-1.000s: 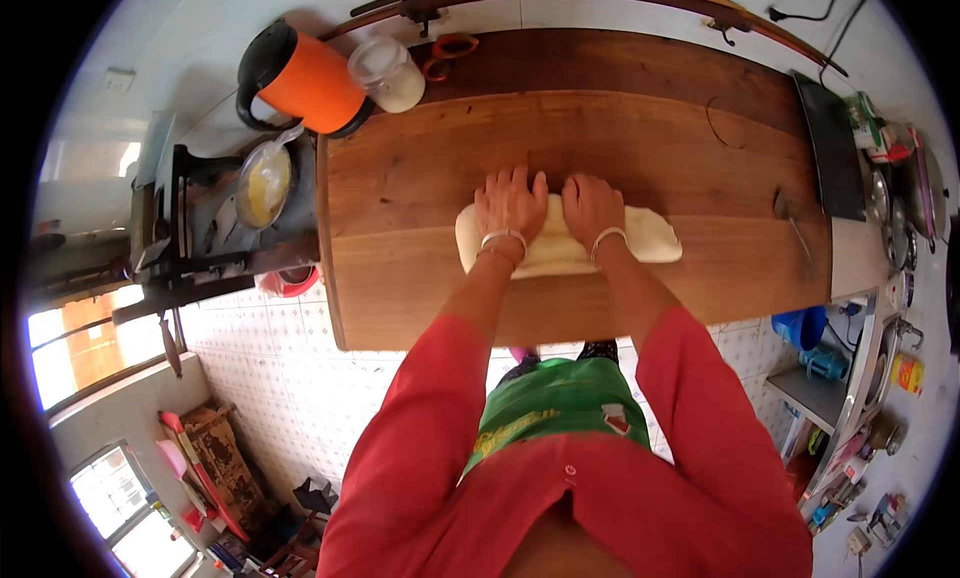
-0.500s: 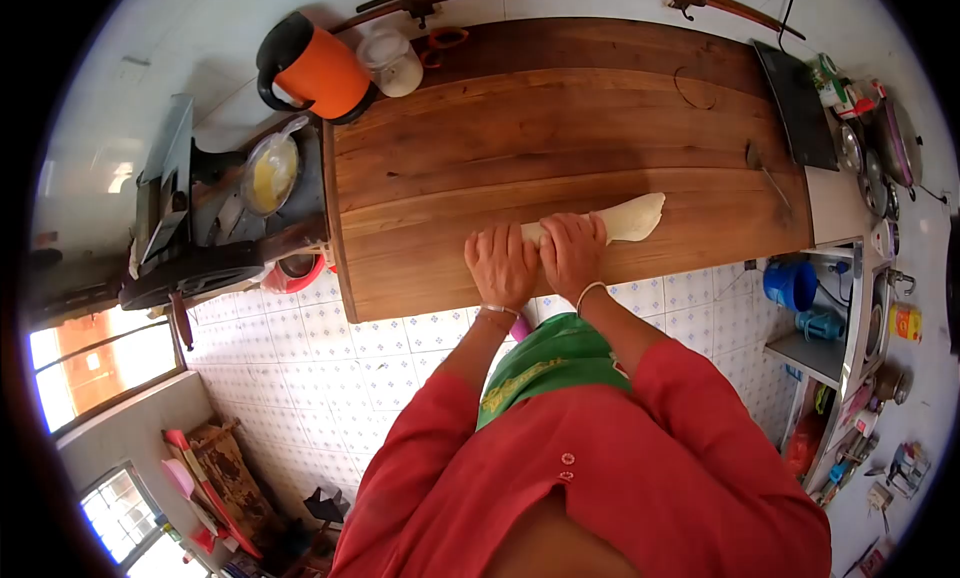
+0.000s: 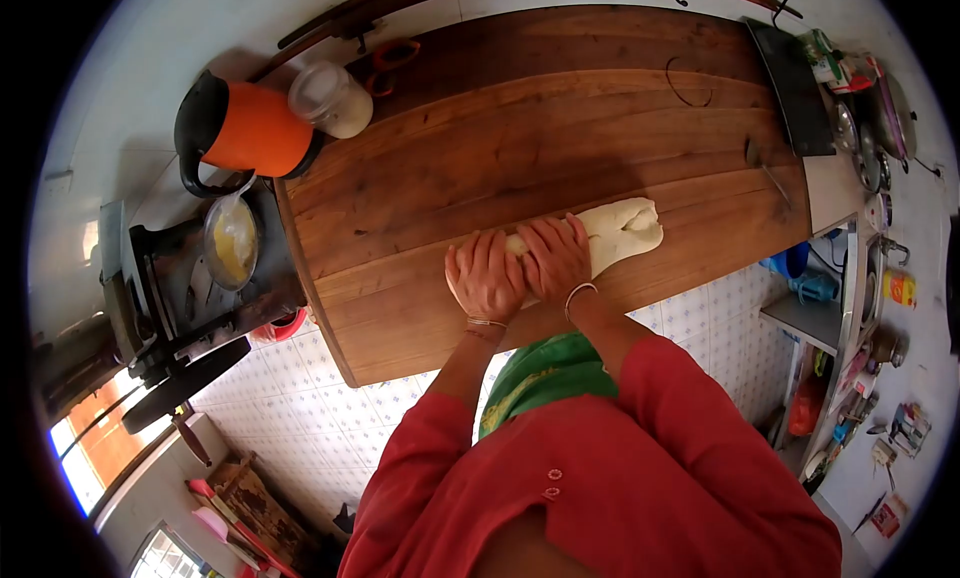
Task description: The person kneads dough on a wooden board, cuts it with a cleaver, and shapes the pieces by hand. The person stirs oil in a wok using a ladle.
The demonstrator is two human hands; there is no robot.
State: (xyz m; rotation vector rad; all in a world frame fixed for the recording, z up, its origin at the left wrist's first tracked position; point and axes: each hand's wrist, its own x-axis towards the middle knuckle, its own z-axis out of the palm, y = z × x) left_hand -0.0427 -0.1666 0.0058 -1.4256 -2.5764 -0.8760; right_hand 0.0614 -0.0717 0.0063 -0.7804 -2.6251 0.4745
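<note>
A pale, rolled-up length of dough [image 3: 624, 232] lies near the front edge of the wooden worktop [image 3: 440, 158]. My left hand [image 3: 486, 276] is curled over its left end, fingers close together. Beside it, nearly touching, my right hand [image 3: 556, 257] presses down on the middle of the roll with its fingers wrapped over the top. The dough's right end sticks out past my right hand, flattened, with a fold at the tip. Whether anything lies inside the roll is hidden by my hands.
At the back left stand an orange kettle [image 3: 260, 130], a lidded jar [image 3: 334, 100] and orange-handled scissors [image 3: 392, 58]. A bowl of yellow food [image 3: 233, 244] sits on the stove at the left. On the right of the worktop lie a thin utensil [image 3: 768, 174] and a black panel [image 3: 792, 88].
Both hands have shifted slightly left over the dough. Its right end, narrower and more rolled before, is now wider and flatter with a fold. The view has tilted.
</note>
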